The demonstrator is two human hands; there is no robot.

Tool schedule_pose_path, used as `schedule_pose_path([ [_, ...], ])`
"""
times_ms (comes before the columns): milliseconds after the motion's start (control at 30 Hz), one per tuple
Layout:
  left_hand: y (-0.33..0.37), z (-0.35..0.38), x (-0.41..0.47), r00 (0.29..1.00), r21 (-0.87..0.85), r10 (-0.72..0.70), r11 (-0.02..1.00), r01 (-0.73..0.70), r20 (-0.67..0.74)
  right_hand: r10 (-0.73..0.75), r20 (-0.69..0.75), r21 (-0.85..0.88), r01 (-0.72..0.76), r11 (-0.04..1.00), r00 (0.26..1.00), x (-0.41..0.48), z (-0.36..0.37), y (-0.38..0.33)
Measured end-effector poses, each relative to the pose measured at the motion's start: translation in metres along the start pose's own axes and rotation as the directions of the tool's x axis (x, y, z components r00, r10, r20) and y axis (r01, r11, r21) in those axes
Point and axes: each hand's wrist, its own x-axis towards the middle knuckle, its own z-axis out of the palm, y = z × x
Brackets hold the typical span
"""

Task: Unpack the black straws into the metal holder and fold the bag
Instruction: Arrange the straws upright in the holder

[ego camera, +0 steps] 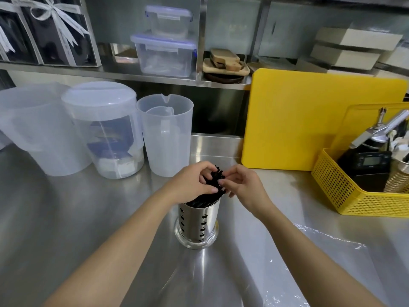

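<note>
Black straws (215, 180): a bundle standing in the metal holder (197, 222), leaning toward the back right, upper ends fanned out above the rim. Left hand (190, 182): fingers (204, 168) curled over the top of the bundle, thumb against its near side. Right hand (241, 185): fingertips (223, 181) pinching the straw ends from the right. Both hands closed on the same bundle; bare forearms reach in from the bottom edge.

Metal holder: shiny cylinder with punched holes, flared base, upright on the worktop (88, 218) near its middle.

Bag (321, 251): clear plastic sheet lying flat and crinkled on the worktop, to the right of the holder, apart from it.

Worktop: brushed stainless steel, reflective.

Left rear: three translucent plastic jugs (166, 134) side by side, the middle one lidded with packets inside, the right one holding a smaller jug.

Right rear: yellow cutting board (309, 120) standing on edge against the back; a second yellow board behind the basket.

Right edge: yellow plastic basket (345, 191) with mesh walls, holding a black digital scale (371, 161) and metal tools.

Shelf (132, 75) above: steel, carrying two stacked clear lidded boxes (164, 54), dark gift boxes (44, 29) tied with white ribbon, wooden boards (225, 63) and pale cartons (349, 47).
</note>
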Motion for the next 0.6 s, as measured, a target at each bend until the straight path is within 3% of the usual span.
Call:
schedule_pose_path([
  [200,-0.005,-0.01,0.015,0.995,0.089,-0.092,0.992,0.088,0.044,0.013,-0.008,0.1,-0.012,0.995,1.0,0.012,0.006,0.003],
  [367,-0.006,-0.019,0.025,0.988,0.003,-0.113,0.994,0.113,0.11,0.071,-0.032,0.157,-0.065,0.986,0.997,0.021,0.008,0.008],
  [600,-0.003,-0.031,0.037,0.99,0.088,-0.047,0.995,0.035,0.131,0.075,0.056,0.144,-0.083,0.986,0.996,0.03,0.014,0.01],
])
